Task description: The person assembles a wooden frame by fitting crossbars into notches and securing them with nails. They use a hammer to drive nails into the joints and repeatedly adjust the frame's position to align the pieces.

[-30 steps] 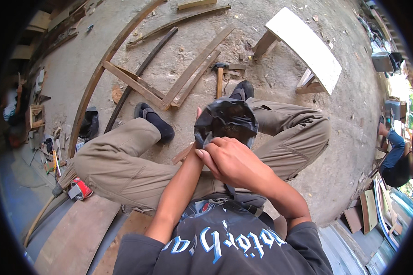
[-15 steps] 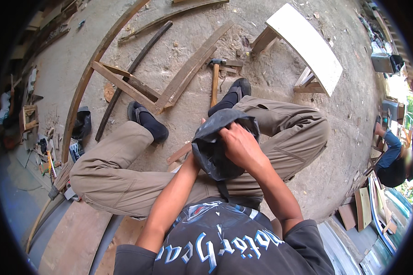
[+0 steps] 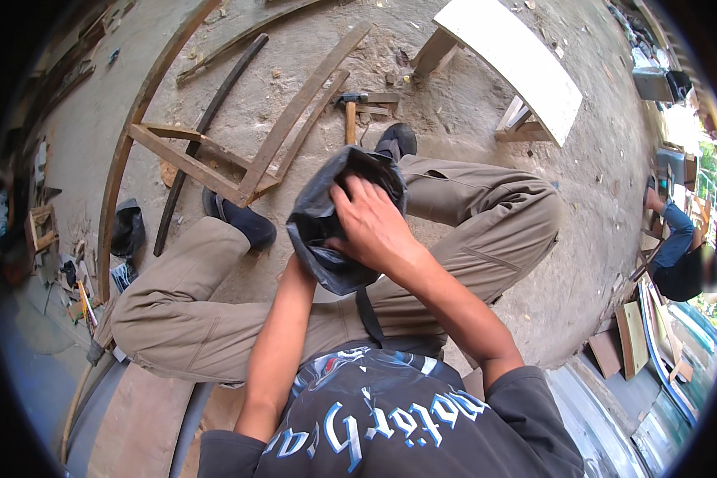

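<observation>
A black plastic-like bag point(image 3: 315, 211) with a wide mouth is held up above my lap, its opening facing up. My left hand point(image 3: 296, 275) is beneath and behind its near left side, supporting it, with most of the fingers hidden by the bag. My right hand point(image 3: 370, 223) reaches into the mouth, back of the hand up, fingers and thumb apart against the inside. Nothing shows between them. A dark strap point(image 3: 367, 315) hangs below the bag toward my waist. What lies inside the bag is out of sight.
A hammer point(image 3: 350, 119) lies beyond my foot beside small wood pieces. To the left stands a curved wooden frame point(image 3: 215, 171). At the far right is a white-topped curved piece point(image 3: 510, 60) on wooden legs. Another person point(image 3: 681, 255) sits at the right edge.
Both hands and the bag have moved left and slightly up in the picture. My right hand's fingers have spread further across the opening. The whole view has shifted a little.
</observation>
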Demonstrator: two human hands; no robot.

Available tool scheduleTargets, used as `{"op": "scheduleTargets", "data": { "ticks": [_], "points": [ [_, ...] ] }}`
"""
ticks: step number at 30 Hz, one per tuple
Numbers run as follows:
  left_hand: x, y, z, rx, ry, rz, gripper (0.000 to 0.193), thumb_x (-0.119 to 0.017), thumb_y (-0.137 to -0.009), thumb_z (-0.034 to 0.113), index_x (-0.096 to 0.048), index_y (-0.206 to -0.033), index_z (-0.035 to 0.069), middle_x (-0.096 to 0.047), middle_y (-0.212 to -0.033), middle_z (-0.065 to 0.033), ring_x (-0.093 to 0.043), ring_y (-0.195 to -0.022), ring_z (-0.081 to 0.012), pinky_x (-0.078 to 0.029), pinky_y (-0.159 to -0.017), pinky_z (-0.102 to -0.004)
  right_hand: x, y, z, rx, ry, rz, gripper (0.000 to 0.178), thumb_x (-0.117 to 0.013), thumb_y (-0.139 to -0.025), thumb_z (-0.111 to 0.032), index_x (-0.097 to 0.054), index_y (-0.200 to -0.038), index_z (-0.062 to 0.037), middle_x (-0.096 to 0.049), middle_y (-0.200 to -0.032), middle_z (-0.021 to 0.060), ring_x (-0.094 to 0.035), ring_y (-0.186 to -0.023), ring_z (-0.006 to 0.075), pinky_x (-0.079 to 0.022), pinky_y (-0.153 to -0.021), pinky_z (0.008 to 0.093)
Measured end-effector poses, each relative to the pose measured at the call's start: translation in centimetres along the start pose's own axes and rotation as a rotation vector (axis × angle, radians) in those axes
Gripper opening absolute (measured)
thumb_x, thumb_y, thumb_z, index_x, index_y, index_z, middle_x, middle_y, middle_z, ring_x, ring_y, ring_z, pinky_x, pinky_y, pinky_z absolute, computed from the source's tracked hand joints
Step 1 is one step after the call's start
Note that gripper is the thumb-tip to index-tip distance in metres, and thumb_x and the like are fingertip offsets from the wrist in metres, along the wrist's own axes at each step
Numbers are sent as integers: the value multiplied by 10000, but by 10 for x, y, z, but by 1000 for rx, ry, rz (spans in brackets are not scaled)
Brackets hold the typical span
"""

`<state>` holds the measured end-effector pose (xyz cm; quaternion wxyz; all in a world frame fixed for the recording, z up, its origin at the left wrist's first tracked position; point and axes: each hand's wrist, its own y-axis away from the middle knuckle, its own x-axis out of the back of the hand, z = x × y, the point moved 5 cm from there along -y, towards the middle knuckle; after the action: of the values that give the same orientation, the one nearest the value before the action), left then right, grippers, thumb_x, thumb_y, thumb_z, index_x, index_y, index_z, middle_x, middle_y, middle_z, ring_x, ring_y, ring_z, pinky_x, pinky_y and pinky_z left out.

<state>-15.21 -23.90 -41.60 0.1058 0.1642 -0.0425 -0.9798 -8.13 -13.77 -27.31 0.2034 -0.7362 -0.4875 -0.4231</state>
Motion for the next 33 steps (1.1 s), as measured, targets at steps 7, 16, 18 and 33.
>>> {"op": "scheduleTargets", "data": {
  "ticks": [7, 16, 18, 33],
  "points": [
    [18, -26, 1, 79, 133, 122, 643, -574, -961, 216, -324, -1528, 44, -380, -1558, -109, -369, -1423, -235, -286, -1193, -387, 46, -18, 48, 122, -407, 84, 357, -731, -860, -133, -621, -1182, -24, -649, -1156, 141, -645, -1042, 369, -542, -890, 424],
    [12, -32, -15, 238, 124, 122, 645, -548, -961, 268, -330, -1525, 45, -392, -1547, -113, -381, -1414, -242, -296, -1187, -392, -53, -1, 24, 83, 189, 50, 429, -526, -872, -177, -606, -1241, 28, -549, -1322, 291, -508, -1291, 387, -353, -1127, 479],
    [16, -28, -20, 281, 122, 123, 646, -542, -960, 280, -331, -1524, 46, -395, -1545, -114, -383, -1412, -243, -299, -1186, -393, -36, -4, 33, 159, -80, -10, 408, -601, -824, -118, -615, -1204, 29, -583, -1266, 255, -574, -1197, 388, -457, -1027, 442],
    [11, -54, -25, 351, 160, 136, 663, -498, -959, 367, -340, -1519, 47, -415, -1528, -119, -403, -1397, -254, -316, -1176, -402, -116, -36, 467, -668, -261, 144, 273, -782, -791, -193, -729, -1046, -111, -714, -948, 175, -685, -897, 346, -530, -795, 433]
  ]
}}
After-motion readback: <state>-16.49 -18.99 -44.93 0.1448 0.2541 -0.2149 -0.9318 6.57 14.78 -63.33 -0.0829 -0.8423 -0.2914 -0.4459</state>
